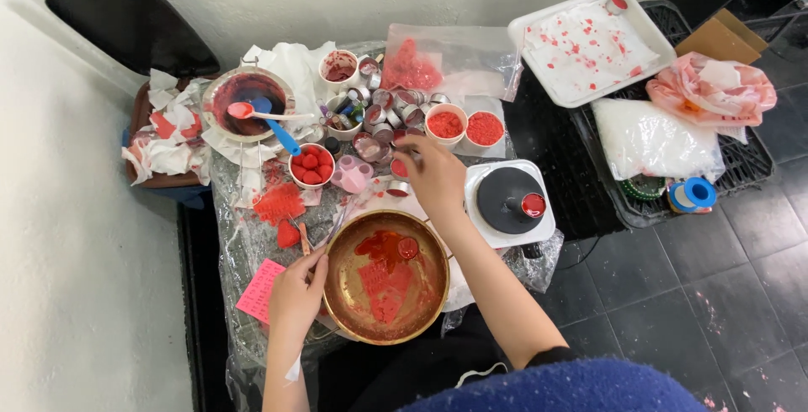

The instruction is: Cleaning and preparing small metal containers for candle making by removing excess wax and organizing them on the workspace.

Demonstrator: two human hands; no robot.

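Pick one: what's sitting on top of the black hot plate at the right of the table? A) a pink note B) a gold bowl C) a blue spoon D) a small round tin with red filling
D: a small round tin with red filling rests on the black hot plate, toward its right edge; the gold bowl sits apart, nearer the person.

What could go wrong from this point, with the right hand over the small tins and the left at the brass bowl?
1. The right hand reaches among crowded small metal tins; it could knock some over.
2. The brass bowl holding red wax sits at the table's near edge; the left hand at its rim could tip it.
3. A red-filled tin rests on the black hot plate and may overheat if it is on.
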